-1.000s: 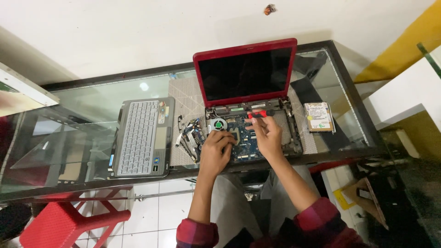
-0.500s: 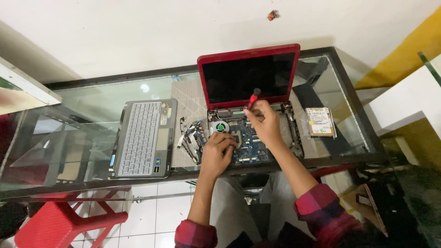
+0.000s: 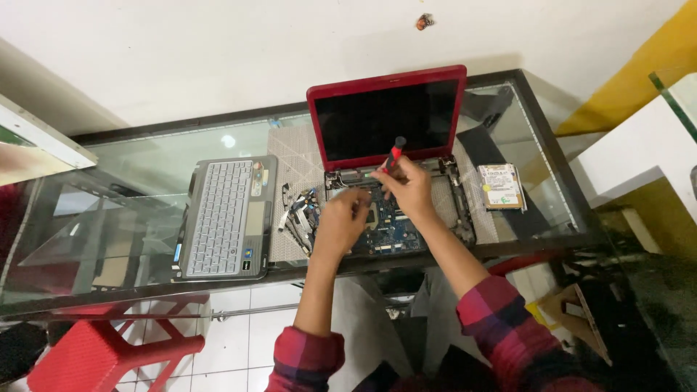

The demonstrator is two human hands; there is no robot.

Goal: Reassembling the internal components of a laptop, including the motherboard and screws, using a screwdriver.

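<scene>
Head view: two hands work inside an opened red laptop on a glass table.

The right hand (image 3: 410,190) is closed around a red-and-black screwdriver (image 3: 393,155), held steeply so its tip meets the rear edge of the exposed circuit board (image 3: 388,225), near the hinge. The left hand (image 3: 341,221) rests on the board's left part, fingers curled and blurred; I cannot tell whether it grips anything, though it seems to steady the laptop (image 3: 388,120). The screen stands upright, leaving the base open from above. A detached keyboard panel (image 3: 221,216) lies well to the left, loose small parts (image 3: 299,214) sit between it and the laptop, and a hard drive (image 3: 501,186) lies just right, all out of the way on the table (image 3: 131,181).
</scene>
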